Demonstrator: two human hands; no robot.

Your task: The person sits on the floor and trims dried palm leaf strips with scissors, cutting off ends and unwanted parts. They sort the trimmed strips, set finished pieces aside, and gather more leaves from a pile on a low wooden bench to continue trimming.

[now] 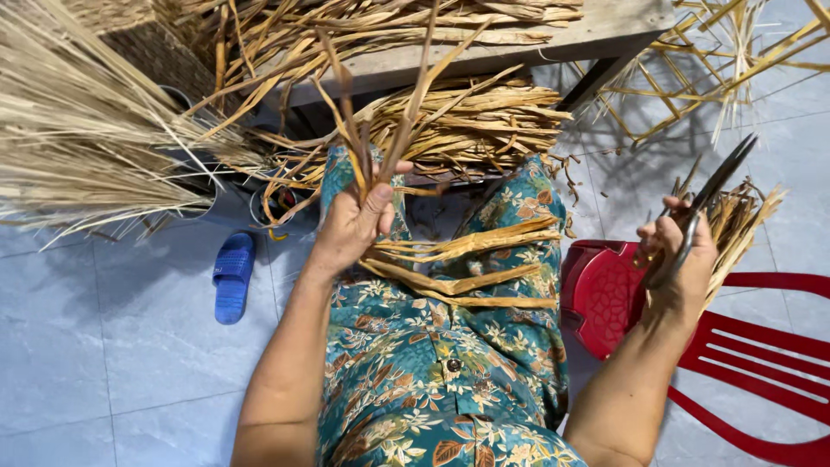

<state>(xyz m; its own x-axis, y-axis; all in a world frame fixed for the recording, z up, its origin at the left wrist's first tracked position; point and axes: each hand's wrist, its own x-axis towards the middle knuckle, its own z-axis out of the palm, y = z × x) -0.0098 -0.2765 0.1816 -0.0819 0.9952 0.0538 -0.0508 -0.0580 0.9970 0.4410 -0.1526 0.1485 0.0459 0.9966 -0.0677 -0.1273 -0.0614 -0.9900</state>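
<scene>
My left hand grips a small bunch of dried brown leaf strips that stand up from my fist over my lap. More flat strips lie across my lap on the teal floral cloth. My right hand is held out to the right and closes on a pair of dark scissors, blades pointing up and away. Behind that hand lies a bundle of cut straw.
A low wooden bench ahead carries a heap of dried strips, with another pile under it. A pale straw sheaf fills the left. A blue sandal lies on the grey tiles. A red plastic stool and red chair stand at right.
</scene>
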